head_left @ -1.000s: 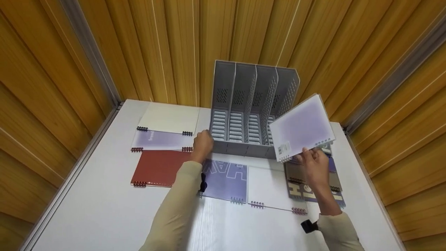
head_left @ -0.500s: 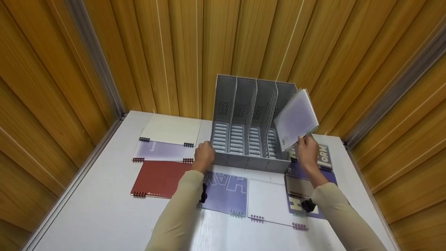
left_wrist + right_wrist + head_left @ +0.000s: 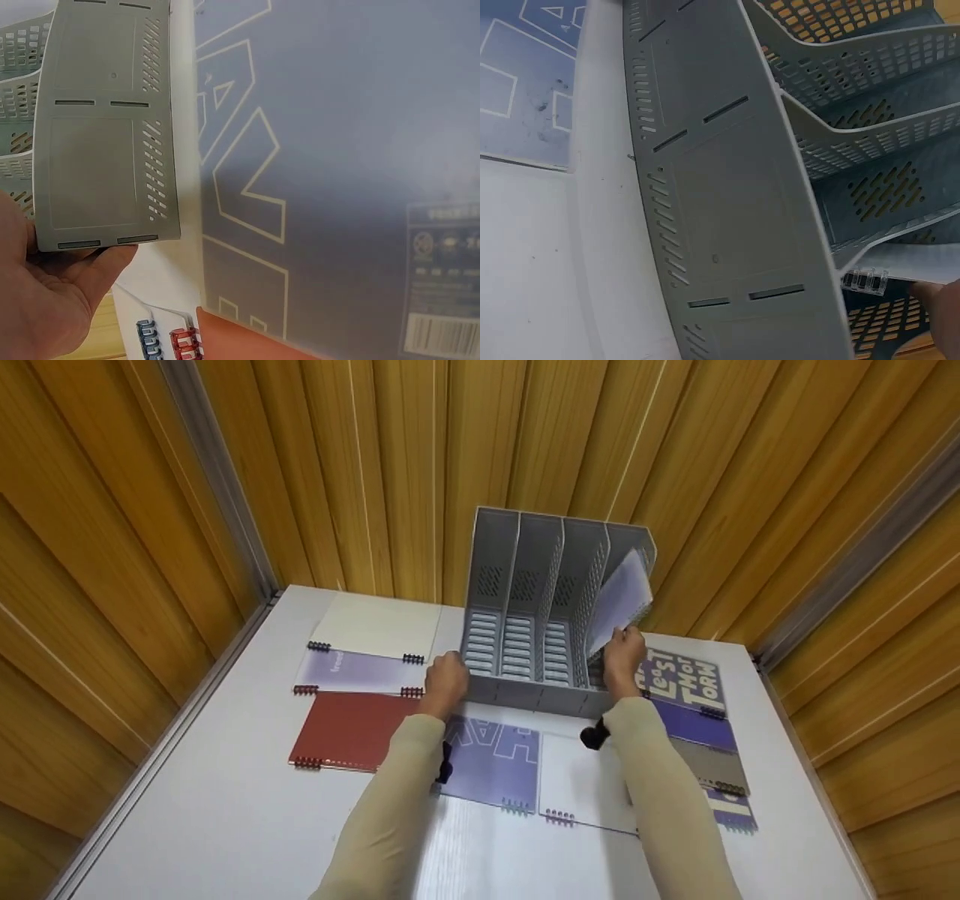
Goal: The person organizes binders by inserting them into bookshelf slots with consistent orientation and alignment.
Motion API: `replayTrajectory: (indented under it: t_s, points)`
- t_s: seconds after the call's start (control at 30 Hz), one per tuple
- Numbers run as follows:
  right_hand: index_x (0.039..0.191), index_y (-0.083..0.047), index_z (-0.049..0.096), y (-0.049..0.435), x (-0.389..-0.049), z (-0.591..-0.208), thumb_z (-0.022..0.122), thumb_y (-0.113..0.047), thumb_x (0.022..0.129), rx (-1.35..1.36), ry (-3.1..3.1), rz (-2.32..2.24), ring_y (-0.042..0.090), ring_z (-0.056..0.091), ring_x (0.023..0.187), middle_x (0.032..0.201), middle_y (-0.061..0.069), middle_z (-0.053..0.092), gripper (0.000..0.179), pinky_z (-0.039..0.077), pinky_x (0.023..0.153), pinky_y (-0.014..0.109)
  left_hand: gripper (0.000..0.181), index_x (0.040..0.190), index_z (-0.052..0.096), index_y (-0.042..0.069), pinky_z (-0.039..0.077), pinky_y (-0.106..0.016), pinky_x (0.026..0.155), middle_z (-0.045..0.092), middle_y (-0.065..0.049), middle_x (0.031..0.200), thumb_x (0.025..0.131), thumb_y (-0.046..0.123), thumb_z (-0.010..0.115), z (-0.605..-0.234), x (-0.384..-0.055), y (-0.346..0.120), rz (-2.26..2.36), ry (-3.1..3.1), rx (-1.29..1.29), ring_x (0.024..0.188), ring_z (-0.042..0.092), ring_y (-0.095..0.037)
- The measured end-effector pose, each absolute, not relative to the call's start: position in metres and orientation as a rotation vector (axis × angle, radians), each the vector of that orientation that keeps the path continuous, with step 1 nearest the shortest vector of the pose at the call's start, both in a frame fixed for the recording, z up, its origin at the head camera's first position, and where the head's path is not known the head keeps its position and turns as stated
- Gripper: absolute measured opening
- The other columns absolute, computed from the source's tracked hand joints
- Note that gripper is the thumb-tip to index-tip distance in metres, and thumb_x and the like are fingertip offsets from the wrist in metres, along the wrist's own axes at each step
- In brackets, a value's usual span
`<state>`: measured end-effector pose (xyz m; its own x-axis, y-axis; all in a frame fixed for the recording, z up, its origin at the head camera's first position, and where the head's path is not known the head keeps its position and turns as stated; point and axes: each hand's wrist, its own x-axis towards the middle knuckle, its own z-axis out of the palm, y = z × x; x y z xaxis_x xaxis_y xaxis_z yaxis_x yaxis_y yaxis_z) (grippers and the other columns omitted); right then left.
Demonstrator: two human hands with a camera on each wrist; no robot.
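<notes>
The right hand [image 3: 625, 658] pinches the lavender spiral notebook [image 3: 622, 591], newly tilted into the rightmost compartment of the gray file organizer [image 3: 551, 700], so insertion appears well under way, while the left hand [image 3: 447, 682] grips the organizer's front left corner.

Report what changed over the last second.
The right hand has carried the purple notebook leftward, turned it more edge-on and brought it into the rightmost compartment of the gray organizer, without letting go. The left hand still grips the organizer's front left corner; the flat notebooks stayed put.
</notes>
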<state>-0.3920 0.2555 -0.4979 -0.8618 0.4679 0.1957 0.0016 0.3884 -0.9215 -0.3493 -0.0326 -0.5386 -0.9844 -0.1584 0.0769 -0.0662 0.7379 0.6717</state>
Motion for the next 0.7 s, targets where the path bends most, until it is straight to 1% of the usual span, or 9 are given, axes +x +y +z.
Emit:
replayTrajectory:
  t_s: [0.07, 0.13, 0.27, 0.37, 0.5, 0.6, 0.63, 0.7]
  points:
    - [0.097, 0.006, 0.056, 0.250, -0.397, -0.504, 0.044, -0.009, 0.108, -0.418, -2.257, 1.500, 0.021, 0.042, 0.079, 0.085, 0.011, 0.049, 0.022, 0.034, 0.070, 0.033, 0.027, 0.101, 0.070, -0.003, 0.056, -0.052, 0.080, 0.072, -0.025, 0.103, 0.102, 0.010, 0.047, -0.535, -0.349, -0.035, -1.063, -2.793, 0.184, 0.094, 0.070, -0.043]
    - [0.097, 0.007, 0.057, 0.248, -0.399, -0.508, 0.044, -0.010, 0.108, -0.457, -2.303, 1.489, 0.020, 0.043, 0.075, 0.084, 0.011, 0.050, 0.023, 0.035, 0.068, 0.032, 0.027, 0.102, 0.070, -0.004, 0.056, -0.052, 0.080, 0.072, -0.025, 0.103, 0.102, 0.010, 0.047, -0.533, -0.348, -0.035, -1.061, -2.792, 0.158, 0.094, 0.070, -0.043]
    - [0.104, 0.006, 0.060, 0.250, -0.399, -0.510, 0.043, -0.013, 0.109, -0.613, -2.268, 1.562, 0.016, 0.045, 0.067, 0.082, 0.008, 0.050, 0.026, 0.036, 0.064, 0.031, 0.029, 0.103, 0.069, -0.004, 0.056, -0.052, 0.079, 0.071, -0.026, 0.104, 0.103, 0.011, 0.045, -0.532, -0.347, -0.033, -1.068, -2.824, 0.104, 0.095, 0.070, -0.043]
    - [0.110, 0.004, 0.059, 0.253, -0.398, -0.508, 0.040, -0.016, 0.110, -0.679, -2.245, 1.670, 0.014, 0.045, 0.065, 0.081, 0.005, 0.048, 0.028, 0.037, 0.062, 0.032, 0.028, 0.103, 0.069, -0.004, 0.056, -0.052, 0.079, 0.072, -0.025, 0.104, 0.103, 0.011, 0.045, -0.534, -0.346, -0.032, -1.073, -2.831, 0.129, 0.094, 0.070, -0.043]
    - [0.110, 0.001, 0.057, 0.254, -0.398, -0.506, 0.038, -0.018, 0.111, -0.666, -2.261, 1.776, 0.011, 0.046, 0.064, 0.078, 0.002, 0.047, 0.027, 0.039, 0.061, 0.030, 0.027, 0.101, 0.070, -0.002, 0.056, -0.052, 0.078, 0.072, -0.024, 0.103, 0.103, 0.011, 0.046, -0.536, -0.346, -0.035, -1.082, -2.818, 0.177, 0.094, 0.070, -0.042]
    - [0.107, 0.000, 0.053, 0.256, -0.395, -0.505, 0.038, -0.019, 0.111, -0.610, -2.288, 1.863, 0.009, 0.045, 0.060, 0.073, -0.001, 0.044, 0.025, 0.039, 0.059, 0.028, 0.027, 0.101, 0.069, -0.003, 0.056, -0.052, 0.078, 0.072, -0.024, 0.102, 0.103, 0.011, 0.046, -0.537, -0.347, -0.037, -1.094, -2.811, 0.170, 0.093, 0.070, -0.043]
    - [0.110, 0.000, 0.052, 0.257, -0.394, -0.504, 0.038, -0.020, 0.111, -0.586, -2.291, 1.908, 0.009, 0.043, 0.058, 0.070, -0.002, 0.043, 0.024, 0.039, 0.059, 0.028, 0.028, 0.100, 0.069, -0.003, 0.056, -0.052, 0.078, 0.072, -0.025, 0.102, 0.103, 0.011, 0.046, -0.538, -0.347, -0.038, -1.095, -2.809, 0.164, 0.093, 0.070, -0.044]
    - [0.122, -0.001, 0.052, 0.258, -0.390, -0.503, 0.038, -0.020, 0.111, -0.539, -2.293, 2.027, 0.010, 0.043, 0.055, 0.065, -0.003, 0.042, 0.026, 0.039, 0.057, 0.030, 0.028, 0.100, 0.069, -0.004, 0.056, -0.052, 0.078, 0.071, -0.026, 0.103, 0.103, 0.010, 0.045, -0.538, -0.347, -0.040, -1.085, -2.815, 0.159, 0.093, 0.070, -0.044]
